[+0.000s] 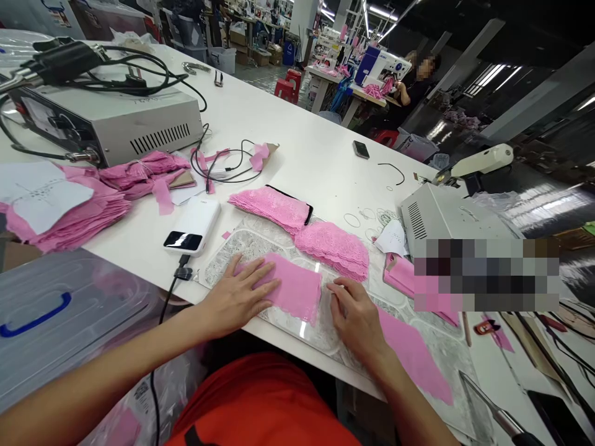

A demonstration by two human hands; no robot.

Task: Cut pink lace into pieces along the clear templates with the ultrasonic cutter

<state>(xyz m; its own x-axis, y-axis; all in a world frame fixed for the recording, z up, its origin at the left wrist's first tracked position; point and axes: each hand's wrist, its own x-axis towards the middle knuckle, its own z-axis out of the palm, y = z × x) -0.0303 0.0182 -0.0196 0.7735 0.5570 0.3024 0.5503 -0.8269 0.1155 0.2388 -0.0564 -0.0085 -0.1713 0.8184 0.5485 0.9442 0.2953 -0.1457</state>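
Observation:
My left hand (pixel 239 294) lies flat with fingers spread on a pink fabric piece (pixel 297 288), which rests on a clear-covered grey patterned board (pixel 320 337). My right hand (pixel 356 313) is just past the right edge of that piece, its fingers bent and the thumb close to the index finger. Whether anything small is between those fingertips is not visible. Another pink fabric piece (pixel 413 353) lies partly under my right wrist. Beyond my hands are two stacks of scalloped pink lace, a left stack (pixel 274 207) and a right stack (pixel 332 248).
A white device with a dark screen (pixel 190 226) stands left, its cable running off the table. Behind it are a grey machine box (pixel 139 121) and pink bundles (pixel 88 204). At right are another grey box (pixel 446 217) and a metal-tipped tool (pixel 497 415). A person sits farther back.

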